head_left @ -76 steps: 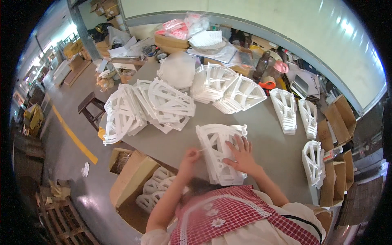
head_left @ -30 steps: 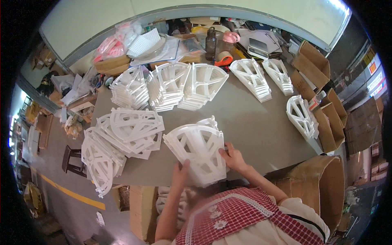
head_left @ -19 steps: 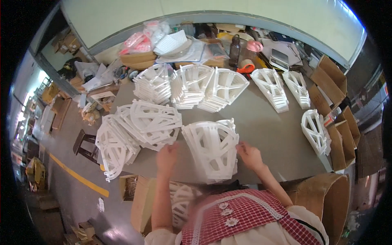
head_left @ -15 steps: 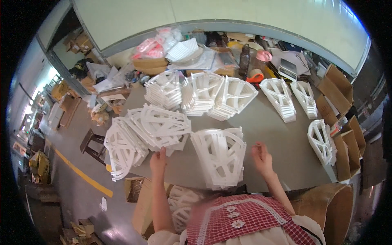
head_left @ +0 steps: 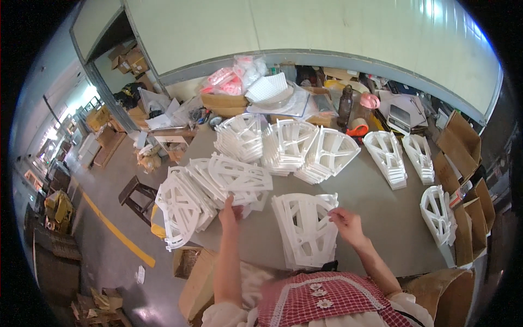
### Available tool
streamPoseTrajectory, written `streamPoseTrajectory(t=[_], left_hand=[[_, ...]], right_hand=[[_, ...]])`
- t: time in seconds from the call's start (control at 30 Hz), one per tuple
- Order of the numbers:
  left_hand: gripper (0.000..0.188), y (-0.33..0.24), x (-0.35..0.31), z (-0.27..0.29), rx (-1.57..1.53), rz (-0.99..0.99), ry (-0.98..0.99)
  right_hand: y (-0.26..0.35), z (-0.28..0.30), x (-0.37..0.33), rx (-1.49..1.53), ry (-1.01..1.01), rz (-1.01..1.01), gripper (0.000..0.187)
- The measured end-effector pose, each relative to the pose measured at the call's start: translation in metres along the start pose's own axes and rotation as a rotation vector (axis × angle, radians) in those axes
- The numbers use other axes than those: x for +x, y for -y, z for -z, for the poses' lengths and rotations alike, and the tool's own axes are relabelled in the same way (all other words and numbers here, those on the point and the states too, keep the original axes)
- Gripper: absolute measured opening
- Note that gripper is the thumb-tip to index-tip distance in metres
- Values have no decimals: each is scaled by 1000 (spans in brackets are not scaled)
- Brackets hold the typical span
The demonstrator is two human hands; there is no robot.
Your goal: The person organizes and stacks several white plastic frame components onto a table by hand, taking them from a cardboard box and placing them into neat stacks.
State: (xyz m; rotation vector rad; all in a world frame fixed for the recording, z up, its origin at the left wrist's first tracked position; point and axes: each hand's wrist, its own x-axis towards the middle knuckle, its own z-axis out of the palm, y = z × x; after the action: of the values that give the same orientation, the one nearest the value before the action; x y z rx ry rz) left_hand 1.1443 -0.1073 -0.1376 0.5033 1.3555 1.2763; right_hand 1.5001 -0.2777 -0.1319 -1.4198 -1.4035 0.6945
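Left hand (head_left: pixel 229 210) reached forward over the grey table (head_left: pixel 376 212), fingers (head_left: pixel 224 204) spread loose and touching the near edge of a fanned heap of white moulded plastic fan-shaped frames (head_left: pixel 210 188) at the table's left end; nothing gripped. Right hand (head_left: pixel 346 223) lay at the upper right corner of a flat stack of white plastic fan-shaped frames (head_left: pixel 305 229) in front of the body, fingertips (head_left: pixel 333 215) pinching lightly at the topmost frame's edge; how firm the pinch was could not be told. Stack rested on the table's near edge, between the two hands, just above a red-and-white checked apron (head_left: pixel 327 300). Farther back stood three leaning bundles of the same white frames (head_left: pixel 283 147), and to the right more single white frames (head_left: pixel 389 158) lay flat. Brown cardboard boxes (head_left: pixel 468 207) lined the right side. A dark wooden stool (head_left: pixel 136 191) stood on the floor to the left.
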Motion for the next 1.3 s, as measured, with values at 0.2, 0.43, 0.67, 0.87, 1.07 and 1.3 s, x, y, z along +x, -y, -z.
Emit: streamPoseTrajectory(t=[0.2, 0.43, 0.67, 0.87, 1.07, 1.3], left_hand=[[39, -6, -6, 17, 40, -215, -50], [45, 17, 14, 36, 112, -206, 8], [61, -8, -31, 53, 47, -58, 114], [76, -45, -31, 112, -144, 160, 51], [74, -15, 4, 141, -169, -22, -155], [66, 22, 27, 153, -169, -53, -188]], right_hand=[[39, -43, 96, -320, 256, 194, 17], [24, -155, 232, -423, 491, 399, 31], [-1, -267, 304, -318, 808, -19, 63], [-45, -280, 347, -40, 993, -492, 55], [33, -265, 321, 311, 1095, -677, 42], [63, -236, 285, 406, 801, -716, 52]])
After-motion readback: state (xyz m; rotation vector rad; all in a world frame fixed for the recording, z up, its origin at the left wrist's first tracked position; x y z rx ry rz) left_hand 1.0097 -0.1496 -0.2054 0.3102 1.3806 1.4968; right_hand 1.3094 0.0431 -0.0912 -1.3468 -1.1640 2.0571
